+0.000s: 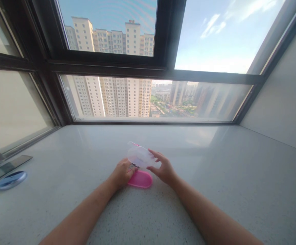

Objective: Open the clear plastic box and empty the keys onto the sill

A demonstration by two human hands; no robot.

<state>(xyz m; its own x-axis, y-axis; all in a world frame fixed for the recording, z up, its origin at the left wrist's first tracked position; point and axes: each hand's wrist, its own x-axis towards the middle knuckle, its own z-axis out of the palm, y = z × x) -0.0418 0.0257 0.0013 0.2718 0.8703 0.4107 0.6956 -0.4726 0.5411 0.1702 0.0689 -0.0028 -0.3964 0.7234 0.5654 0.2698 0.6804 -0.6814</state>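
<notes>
here the person has a small pink case (140, 179) lying on the pale speckled table (214, 190), near its middle and close in front of the window (153, 98). the clear lid (140, 157) is swung up and tilted back, hinged at the far left edge, so the case stands open. the left hand (122, 174) rests on the left end of the pink base, fingers curled onto it beside a small dark item at the rim that is too small to make out; it seems to pin the base down, though how tight the hold is cannot be told. the right hand (163, 167) is half open, thumb below and fingers spread above, touching the right edge of the lid and holding it up. judging from this, the opening step looks about done and the contents are being reached. the next move would call for keeping the base steady while the lid stays up, and a fine pinch for the small item. a round blue disc (11, 180) lies well apart at the far left.
</notes>
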